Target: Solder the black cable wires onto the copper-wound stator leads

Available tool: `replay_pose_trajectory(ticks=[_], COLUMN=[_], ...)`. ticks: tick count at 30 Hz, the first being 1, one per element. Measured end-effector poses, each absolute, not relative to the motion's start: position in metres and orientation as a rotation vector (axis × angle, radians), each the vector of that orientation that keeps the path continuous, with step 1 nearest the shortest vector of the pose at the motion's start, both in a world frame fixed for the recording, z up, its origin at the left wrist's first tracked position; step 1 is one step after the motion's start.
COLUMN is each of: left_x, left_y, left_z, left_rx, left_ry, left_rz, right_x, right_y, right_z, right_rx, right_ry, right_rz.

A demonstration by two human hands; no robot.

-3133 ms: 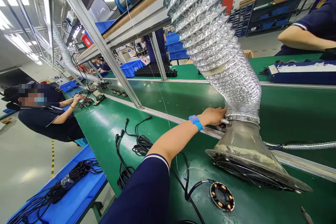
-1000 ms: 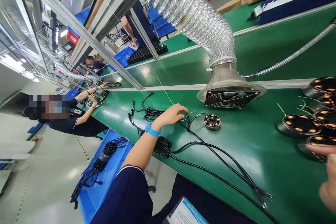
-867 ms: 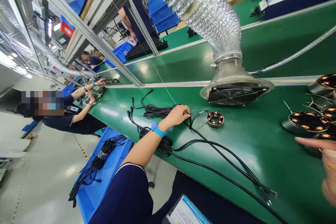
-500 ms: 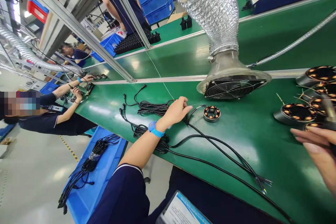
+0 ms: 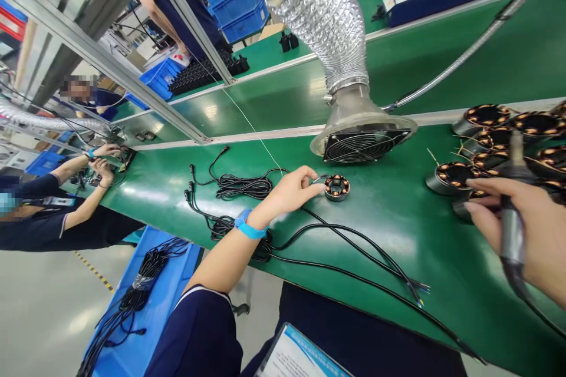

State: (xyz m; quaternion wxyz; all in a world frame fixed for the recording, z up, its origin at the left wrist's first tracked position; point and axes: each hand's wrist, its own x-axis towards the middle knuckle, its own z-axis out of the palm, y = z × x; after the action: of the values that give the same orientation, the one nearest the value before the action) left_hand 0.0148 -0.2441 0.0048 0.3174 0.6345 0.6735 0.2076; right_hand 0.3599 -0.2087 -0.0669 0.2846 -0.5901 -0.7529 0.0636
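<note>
Copper-wound stator ring [image 5: 336,187] lies on the green desk [image 5: 398,218] just right of the left hand [image 5: 289,189], fingers loosely spread toward it; the right hand [image 5: 526,235], well apart, clenches a tool [image 5: 513,218].

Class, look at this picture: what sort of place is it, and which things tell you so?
Most likely an electronics assembly line in a factory. Clues: the long green workbench, a foil fume-extraction duct with fan, copper-wound coil parts in a cluster, and another seated worker along the same bench.

Bright overhead light, glare, warped edges
</note>
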Motion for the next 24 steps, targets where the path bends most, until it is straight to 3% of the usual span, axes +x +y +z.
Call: replay_pose_trajectory(ticks=[6, 13, 16, 21, 24], left_x=[0.008, -0.018, -0.005, 0.047, 0.071], left_y=[-0.221, -0.214, -0.236, -0.275, -0.276], left_z=[0.0, 0.02, 0.029, 0.014, -0.005], left_rx=[1.777, 1.697, 1.499, 0.978, 0.873], left_ry=[1.979, 2.29, 2.068, 1.416, 1.408], left_rz=[0.557, 0.779, 0.966, 0.507, 0.607], right_x=[0.331, 0.315, 0.311, 0.306, 0.301], right_y=[-0.195, -0.191, -0.211, -0.246, -0.253], right_z=[-0.033, -0.046, -0.053, -0.048, -0.042], right_rx=[-1.544, -1.215, -1.022, -0.869, -0.954], right_ry=[-2.324, -2.349, -2.4, -2.382, -2.321], right_rz=[-0.103, -0.193, -0.091, 0.066, 0.042])
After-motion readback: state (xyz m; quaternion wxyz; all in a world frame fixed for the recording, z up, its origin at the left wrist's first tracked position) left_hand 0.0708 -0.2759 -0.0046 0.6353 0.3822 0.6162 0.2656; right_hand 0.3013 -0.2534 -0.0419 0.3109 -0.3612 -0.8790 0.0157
